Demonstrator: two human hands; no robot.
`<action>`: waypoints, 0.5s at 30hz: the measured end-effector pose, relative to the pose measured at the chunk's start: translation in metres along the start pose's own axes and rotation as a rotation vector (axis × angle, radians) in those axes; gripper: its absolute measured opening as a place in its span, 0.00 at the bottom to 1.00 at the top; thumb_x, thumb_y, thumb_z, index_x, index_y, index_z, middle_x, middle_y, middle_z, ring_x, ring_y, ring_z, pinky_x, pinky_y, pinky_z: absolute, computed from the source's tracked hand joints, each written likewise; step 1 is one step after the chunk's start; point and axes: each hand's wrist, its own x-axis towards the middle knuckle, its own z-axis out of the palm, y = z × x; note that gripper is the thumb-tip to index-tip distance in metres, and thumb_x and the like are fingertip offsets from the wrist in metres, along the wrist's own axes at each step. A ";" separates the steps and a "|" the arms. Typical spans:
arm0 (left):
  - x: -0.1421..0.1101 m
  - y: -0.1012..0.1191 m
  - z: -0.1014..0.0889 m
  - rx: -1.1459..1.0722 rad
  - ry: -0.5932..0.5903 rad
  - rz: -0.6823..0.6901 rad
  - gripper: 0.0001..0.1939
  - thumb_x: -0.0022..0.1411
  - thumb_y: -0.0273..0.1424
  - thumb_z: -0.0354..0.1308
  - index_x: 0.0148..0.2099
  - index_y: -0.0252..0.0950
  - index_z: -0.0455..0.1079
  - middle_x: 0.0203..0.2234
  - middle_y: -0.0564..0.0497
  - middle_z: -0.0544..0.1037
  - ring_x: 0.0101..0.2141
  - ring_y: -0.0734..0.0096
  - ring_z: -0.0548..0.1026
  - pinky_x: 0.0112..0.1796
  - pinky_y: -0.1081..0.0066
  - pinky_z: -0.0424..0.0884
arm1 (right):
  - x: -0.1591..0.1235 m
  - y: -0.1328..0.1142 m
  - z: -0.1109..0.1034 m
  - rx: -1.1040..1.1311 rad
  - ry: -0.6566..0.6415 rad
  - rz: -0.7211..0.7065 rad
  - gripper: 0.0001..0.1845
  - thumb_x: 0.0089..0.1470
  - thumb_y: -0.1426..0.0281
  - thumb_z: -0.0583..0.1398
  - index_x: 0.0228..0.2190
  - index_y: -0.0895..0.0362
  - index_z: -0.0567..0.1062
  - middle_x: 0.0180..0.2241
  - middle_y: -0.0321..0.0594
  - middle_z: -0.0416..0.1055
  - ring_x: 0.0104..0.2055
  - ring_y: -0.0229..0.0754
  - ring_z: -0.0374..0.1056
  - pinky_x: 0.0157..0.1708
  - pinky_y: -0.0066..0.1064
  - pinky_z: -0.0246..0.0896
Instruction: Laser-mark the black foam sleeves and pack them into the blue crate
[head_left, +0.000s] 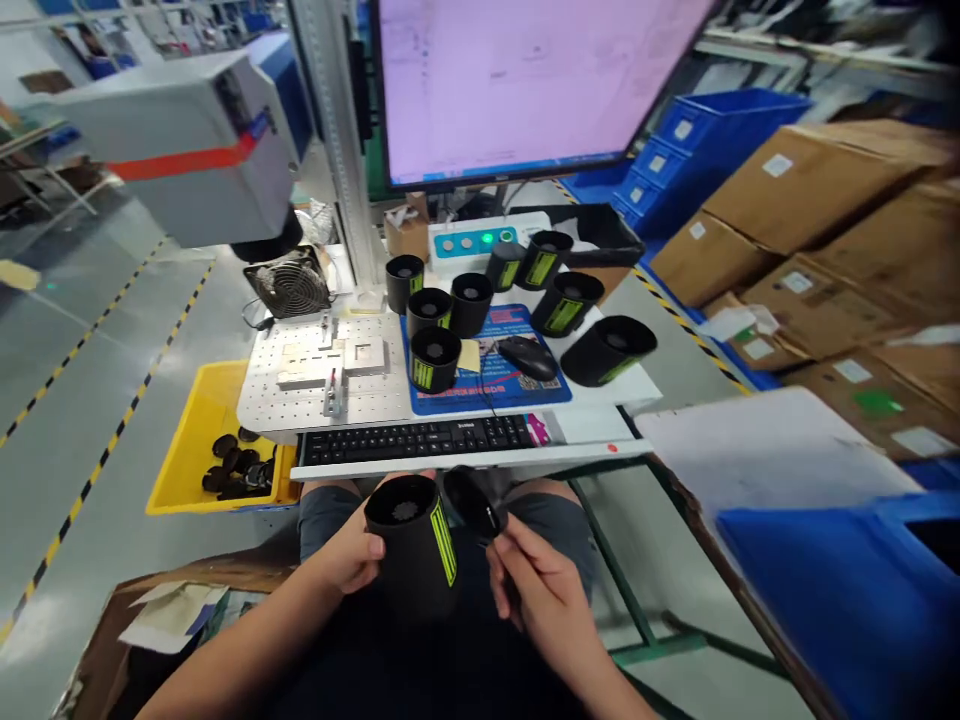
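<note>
My left hand (pixel 355 552) is wrapped round a black cylindrical canister (pixel 412 560) with a yellow-green striped label, held upright above my lap. Its open top faces me and shows a round ribbed piece inside. Just right of it, my right hand (pixel 536 580) pinches a round black lid (pixel 472 502) by its edge, tilted beside the canister's rim. On the bench stand several similar black canisters (pixel 435 358), some leaning, around a blue mouse mat (pixel 491 395) that bears a black computer mouse (pixel 528 357).
A keyboard (pixel 412 438) lies in the pull-out tray before me. To the left are a perforated metal plate with a fixture (pixel 330 365), a grey machine head (pixel 187 150) above it, and a yellow bin (pixel 187 440) of black parts. Cardboard boxes (pixel 810 200) are stacked on the right.
</note>
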 end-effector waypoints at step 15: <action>-0.095 -0.005 -0.072 0.036 0.181 0.074 0.49 0.34 0.52 0.76 0.58 0.38 0.70 0.50 0.42 0.77 0.51 0.47 0.75 0.53 0.54 0.67 | 0.026 0.008 0.047 -0.375 -0.564 0.310 0.33 0.54 0.46 0.60 0.50 0.58 0.76 0.21 0.28 0.62 0.15 0.32 0.53 0.17 0.26 0.46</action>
